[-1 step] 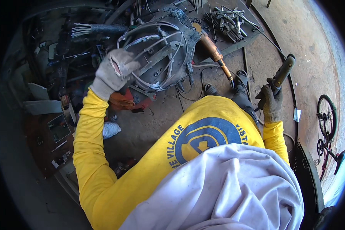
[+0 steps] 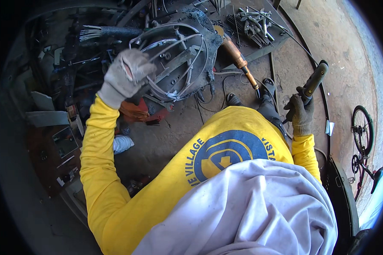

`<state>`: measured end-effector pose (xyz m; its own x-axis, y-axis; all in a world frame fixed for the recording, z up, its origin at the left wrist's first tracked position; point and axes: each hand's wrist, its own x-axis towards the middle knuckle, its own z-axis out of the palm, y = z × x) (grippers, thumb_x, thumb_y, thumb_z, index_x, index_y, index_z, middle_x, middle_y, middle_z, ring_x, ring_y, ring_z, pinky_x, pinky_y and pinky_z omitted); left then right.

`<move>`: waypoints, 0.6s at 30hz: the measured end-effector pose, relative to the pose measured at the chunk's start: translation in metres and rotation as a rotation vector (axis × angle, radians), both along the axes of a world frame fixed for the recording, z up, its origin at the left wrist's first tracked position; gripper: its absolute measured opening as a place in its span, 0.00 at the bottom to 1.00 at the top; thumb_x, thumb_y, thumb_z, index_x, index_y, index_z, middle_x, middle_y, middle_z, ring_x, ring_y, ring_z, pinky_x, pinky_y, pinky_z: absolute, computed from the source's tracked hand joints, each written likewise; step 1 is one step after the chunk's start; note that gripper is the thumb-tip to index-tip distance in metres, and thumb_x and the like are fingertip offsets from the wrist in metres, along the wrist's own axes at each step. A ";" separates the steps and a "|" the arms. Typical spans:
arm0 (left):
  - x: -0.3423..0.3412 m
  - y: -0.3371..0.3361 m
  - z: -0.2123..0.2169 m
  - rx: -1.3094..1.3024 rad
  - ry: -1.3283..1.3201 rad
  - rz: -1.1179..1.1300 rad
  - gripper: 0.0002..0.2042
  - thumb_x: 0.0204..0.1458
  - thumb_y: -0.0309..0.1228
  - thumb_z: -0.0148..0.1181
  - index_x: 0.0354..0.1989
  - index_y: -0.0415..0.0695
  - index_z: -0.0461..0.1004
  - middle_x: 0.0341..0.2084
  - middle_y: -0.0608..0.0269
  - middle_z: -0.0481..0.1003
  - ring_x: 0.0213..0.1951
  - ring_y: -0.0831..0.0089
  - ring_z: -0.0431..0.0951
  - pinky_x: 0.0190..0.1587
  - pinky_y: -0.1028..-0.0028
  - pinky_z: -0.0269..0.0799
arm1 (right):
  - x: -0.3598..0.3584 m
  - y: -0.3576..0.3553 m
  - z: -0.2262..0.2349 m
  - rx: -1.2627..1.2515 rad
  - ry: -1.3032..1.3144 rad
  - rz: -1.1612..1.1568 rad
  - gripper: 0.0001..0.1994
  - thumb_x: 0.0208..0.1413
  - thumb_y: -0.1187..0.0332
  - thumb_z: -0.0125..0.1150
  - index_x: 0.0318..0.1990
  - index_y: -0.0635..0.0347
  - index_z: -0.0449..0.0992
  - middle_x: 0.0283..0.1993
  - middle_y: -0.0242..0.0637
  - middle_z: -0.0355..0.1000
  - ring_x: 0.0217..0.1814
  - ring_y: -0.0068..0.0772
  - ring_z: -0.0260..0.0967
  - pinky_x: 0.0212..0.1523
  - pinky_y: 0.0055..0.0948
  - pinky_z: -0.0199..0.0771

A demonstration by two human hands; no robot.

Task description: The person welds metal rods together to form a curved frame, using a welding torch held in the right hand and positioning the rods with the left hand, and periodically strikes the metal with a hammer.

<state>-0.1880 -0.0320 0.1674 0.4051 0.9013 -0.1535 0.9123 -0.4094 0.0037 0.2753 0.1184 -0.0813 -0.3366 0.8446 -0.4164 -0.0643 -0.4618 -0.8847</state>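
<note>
Bright daylight washes the floor [image 2: 344, 63] at upper right. The left side lies dim, the fisheye rim black.

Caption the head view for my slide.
Gloved left hand at a round metal frame, gloved right hand gripping a dark tool.
</note>
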 end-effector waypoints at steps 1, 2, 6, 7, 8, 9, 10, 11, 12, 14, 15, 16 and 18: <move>0.003 0.016 0.005 0.005 0.000 0.003 0.26 0.36 0.29 0.71 0.50 0.53 0.75 0.39 0.63 0.77 0.47 0.56 0.79 0.56 0.57 0.73 | 0.001 0.001 -0.004 0.005 0.000 0.003 0.22 0.62 0.67 0.62 0.60 0.68 0.67 0.31 0.36 0.71 0.25 0.29 0.73 0.28 0.27 0.78; 0.005 0.033 0.009 0.071 0.041 -0.039 0.25 0.38 0.28 0.69 0.50 0.52 0.74 0.38 0.63 0.77 0.45 0.56 0.79 0.54 0.59 0.74 | 0.002 0.001 -0.007 0.007 0.012 -0.013 0.22 0.62 0.67 0.62 0.60 0.68 0.68 0.31 0.36 0.72 0.25 0.29 0.73 0.28 0.27 0.78; 0.013 0.096 0.027 0.000 0.106 0.088 0.18 0.52 0.28 0.61 0.53 0.49 0.74 0.40 0.63 0.79 0.45 0.62 0.80 0.50 0.66 0.76 | 0.001 0.005 -0.009 0.007 0.027 -0.035 0.21 0.62 0.67 0.62 0.60 0.66 0.69 0.31 0.37 0.72 0.25 0.30 0.73 0.27 0.28 0.79; 0.016 0.103 0.020 0.007 0.104 0.092 0.18 0.52 0.28 0.61 0.53 0.49 0.74 0.40 0.63 0.79 0.45 0.62 0.80 0.50 0.66 0.76 | 0.001 0.007 -0.007 0.014 0.025 -0.031 0.21 0.62 0.67 0.62 0.60 0.66 0.69 0.31 0.37 0.72 0.25 0.30 0.73 0.27 0.28 0.79; 0.022 0.111 0.013 -0.042 -0.476 0.278 0.16 0.57 0.33 0.59 0.54 0.47 0.75 0.36 0.65 0.78 0.41 0.67 0.80 0.45 0.69 0.76 | 0.002 0.006 -0.006 0.016 0.037 -0.052 0.21 0.62 0.67 0.62 0.59 0.66 0.69 0.31 0.37 0.72 0.25 0.30 0.73 0.27 0.28 0.79; 0.025 0.112 0.018 0.050 -0.321 0.235 0.20 0.57 0.41 0.60 0.57 0.49 0.74 0.41 0.62 0.78 0.46 0.63 0.79 0.50 0.70 0.74 | 0.003 0.007 -0.005 0.018 0.048 -0.073 0.20 0.62 0.67 0.62 0.59 0.66 0.69 0.31 0.37 0.72 0.25 0.30 0.73 0.27 0.29 0.79; 0.029 0.114 0.024 0.150 -0.159 0.197 0.25 0.57 0.48 0.62 0.59 0.50 0.73 0.47 0.59 0.78 0.52 0.60 0.77 0.56 0.71 0.72 | 0.004 0.007 -0.006 0.022 0.048 -0.078 0.20 0.62 0.67 0.62 0.59 0.66 0.69 0.31 0.37 0.72 0.25 0.30 0.73 0.27 0.29 0.79; 0.033 0.117 0.028 0.249 -0.007 0.162 0.30 0.57 0.56 0.64 0.62 0.51 0.72 0.52 0.56 0.78 0.57 0.56 0.76 0.61 0.72 0.69 | 0.007 0.007 -0.007 0.019 0.058 -0.099 0.21 0.62 0.67 0.62 0.59 0.66 0.69 0.31 0.37 0.72 0.25 0.30 0.73 0.28 0.29 0.79; 0.041 0.121 0.023 0.175 -0.730 0.340 0.27 0.58 0.51 0.63 0.60 0.46 0.73 0.49 0.58 0.79 0.52 0.62 0.78 0.57 0.74 0.72 | 0.011 0.008 -0.008 0.016 0.069 -0.122 0.21 0.62 0.66 0.62 0.59 0.67 0.69 0.31 0.37 0.72 0.25 0.29 0.73 0.28 0.29 0.79; 0.063 0.124 0.049 0.143 -0.306 0.937 0.18 0.65 0.44 0.56 0.54 0.43 0.78 0.23 0.72 0.73 0.25 0.80 0.75 0.27 0.77 0.70 | 0.015 0.007 -0.004 0.023 0.059 -0.147 0.21 0.62 0.66 0.61 0.59 0.67 0.68 0.31 0.36 0.72 0.25 0.29 0.73 0.28 0.29 0.79; 0.060 0.125 0.045 0.141 -0.310 0.934 0.18 0.65 0.44 0.56 0.54 0.43 0.78 0.23 0.72 0.73 0.25 0.80 0.75 0.27 0.77 0.70 | 0.018 0.006 -0.002 0.028 0.054 -0.161 0.21 0.63 0.66 0.61 0.60 0.67 0.68 0.31 0.36 0.72 0.25 0.29 0.73 0.28 0.29 0.79; 0.053 0.123 0.037 0.173 -0.532 1.096 0.18 0.65 0.44 0.57 0.52 0.42 0.79 0.21 0.73 0.70 0.21 0.82 0.71 0.23 0.78 0.65 | 0.020 0.006 -0.001 0.029 0.050 -0.164 0.21 0.63 0.66 0.61 0.60 0.67 0.68 0.31 0.36 0.72 0.25 0.29 0.73 0.28 0.29 0.79; 0.049 0.109 0.028 0.221 -0.766 1.214 0.17 0.62 0.43 0.59 0.48 0.42 0.80 0.18 0.76 0.65 0.17 0.85 0.64 0.19 0.82 0.59 | 0.026 0.005 0.002 0.007 0.106 -0.188 0.20 0.60 0.72 0.62 0.59 0.68 0.68 0.32 0.38 0.72 0.25 0.30 0.73 0.28 0.29 0.80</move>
<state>-0.1391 0.0768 0.1955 -0.6924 0.7182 -0.0696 0.4936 0.5418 0.6804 0.3012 0.1234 -0.0798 -0.2148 0.8994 -0.3808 -0.2414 -0.4267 -0.8716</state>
